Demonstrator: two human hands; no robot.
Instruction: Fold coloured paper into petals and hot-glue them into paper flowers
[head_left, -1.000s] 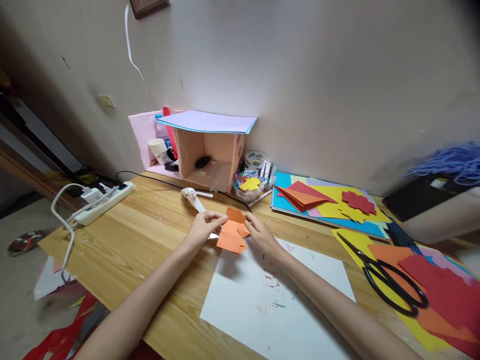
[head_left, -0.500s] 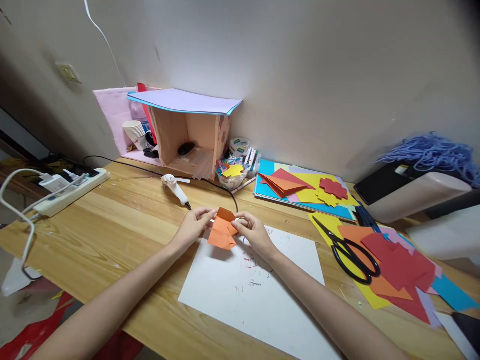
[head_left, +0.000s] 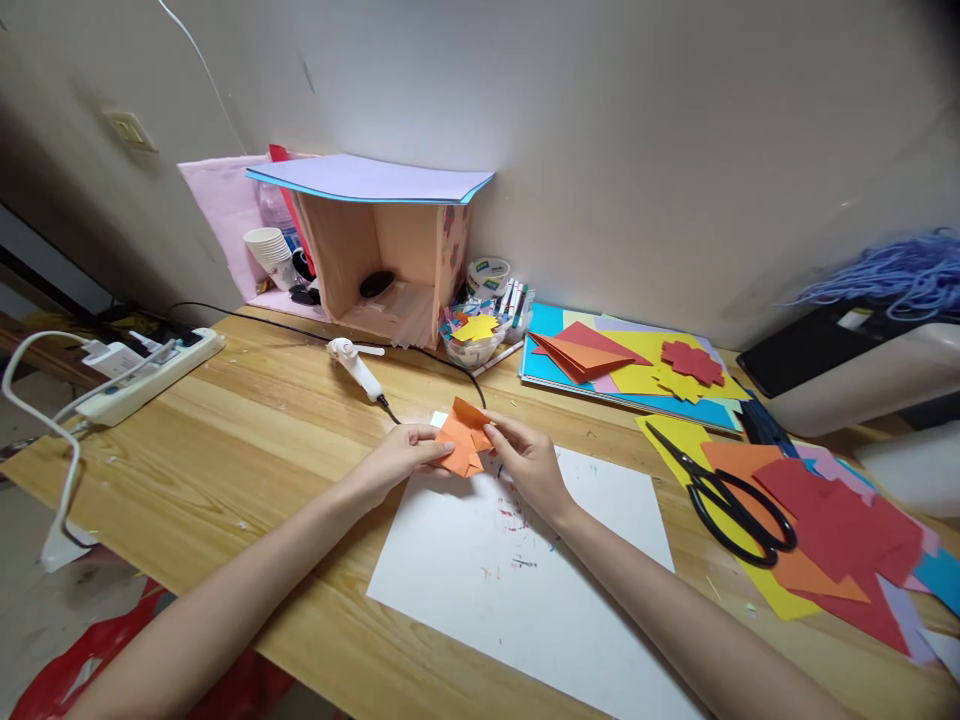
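Between my two hands is a piece of orange paper [head_left: 463, 440], creased, with small cuts on its lower right side and a darker upper flap tilted up. My left hand [head_left: 401, 458] pinches its left edge, thumb on top. At the right edge, my right hand [head_left: 527, 462] closes thumb and fingers on it near the flap. Beneath the hands lies a white sheet [head_left: 480, 590] marked with red, blue and black strokes. Behind my left hand, a white glue gun [head_left: 356, 370] rests on the wooden table [head_left: 300, 420].
Black-handled scissors [head_left: 739, 510] lie on coloured paper scraps [head_left: 840, 520] at right. Folded orange paper [head_left: 581, 357] tops a stack of coloured sheets. An open box [head_left: 375, 250] stands against the wall, near a bowl of cut paper [head_left: 476, 345]. At left is a power strip [head_left: 157, 375].
The orange paper has turned and tilted in my hands, its flap rising. My left hand has shifted its grip lower along the left edge. The whole view has moved slightly.
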